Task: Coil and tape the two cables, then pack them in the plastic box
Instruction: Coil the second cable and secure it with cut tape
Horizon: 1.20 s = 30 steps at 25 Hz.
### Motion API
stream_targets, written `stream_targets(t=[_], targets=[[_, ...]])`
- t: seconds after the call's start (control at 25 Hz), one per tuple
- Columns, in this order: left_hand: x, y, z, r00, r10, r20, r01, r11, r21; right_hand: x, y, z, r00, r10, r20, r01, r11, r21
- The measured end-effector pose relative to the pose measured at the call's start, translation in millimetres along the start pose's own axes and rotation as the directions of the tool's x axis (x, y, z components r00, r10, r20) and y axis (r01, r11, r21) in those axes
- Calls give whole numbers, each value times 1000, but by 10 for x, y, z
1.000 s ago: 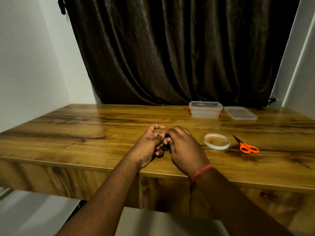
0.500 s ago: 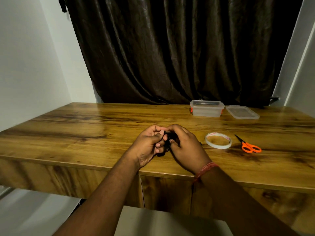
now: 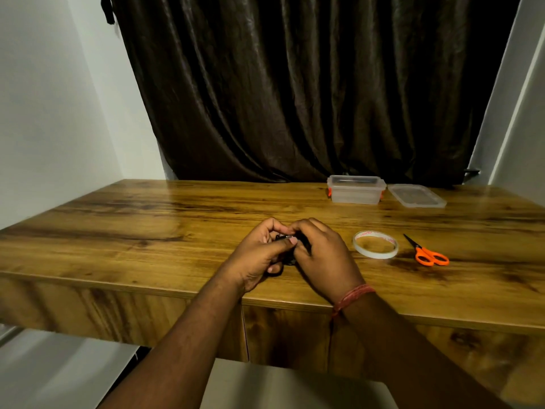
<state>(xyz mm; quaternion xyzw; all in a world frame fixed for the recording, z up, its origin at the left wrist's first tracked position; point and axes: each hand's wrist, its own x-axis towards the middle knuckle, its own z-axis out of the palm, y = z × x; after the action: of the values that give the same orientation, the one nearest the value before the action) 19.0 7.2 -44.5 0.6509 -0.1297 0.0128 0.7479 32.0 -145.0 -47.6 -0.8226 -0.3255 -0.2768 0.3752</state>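
Both hands meet over the middle of the wooden table point(image 3: 147, 225) near its front edge. My left hand point(image 3: 259, 255) and my right hand point(image 3: 324, 258) are closed together around a small black coiled cable point(image 3: 290, 259), mostly hidden by the fingers. A roll of clear tape point(image 3: 375, 244) lies flat just right of my right hand. The clear plastic box point(image 3: 356, 189) stands open at the back right, with something thin and dark inside. Its lid point(image 3: 416, 196) lies beside it on the right. I cannot make out a second cable on the table.
Orange-handled scissors point(image 3: 427, 252) lie right of the tape roll. A dark curtain point(image 3: 295, 84) hangs behind the table, with white walls on both sides. A pale seat surface point(image 3: 295, 388) shows below the table's front edge.
The fingers of both hands have shifted around the black cable, closing in tighter over it. The hands stay at the same spot; tape, scissors and box have not moved.
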Motion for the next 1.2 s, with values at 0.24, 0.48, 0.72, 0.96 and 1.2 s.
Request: stream_targets(t=[0.24,0.48,0.72,0.96,1.2], targets=[[-12,13,56,999,39,-29,-37,997,66,6,5,-24,999,52,-3,-52,998,25],[-50,3,97,988,128,-83,-89,925,369,7,-2,-34,996,94,-8,-94,996,8],[-93,29,176,942,314,-119,-150,711,687,-3,-26,-28,998,58,9,-57,996,-63],[-51,3,155,868,494,-49,-195,431,881,-32,-91,-37,999,0,34,5,987,-162],[-52,-17,162,858,511,-54,-191,416,889,-29,-102,-47,1000,16,18,-13,992,-123]])
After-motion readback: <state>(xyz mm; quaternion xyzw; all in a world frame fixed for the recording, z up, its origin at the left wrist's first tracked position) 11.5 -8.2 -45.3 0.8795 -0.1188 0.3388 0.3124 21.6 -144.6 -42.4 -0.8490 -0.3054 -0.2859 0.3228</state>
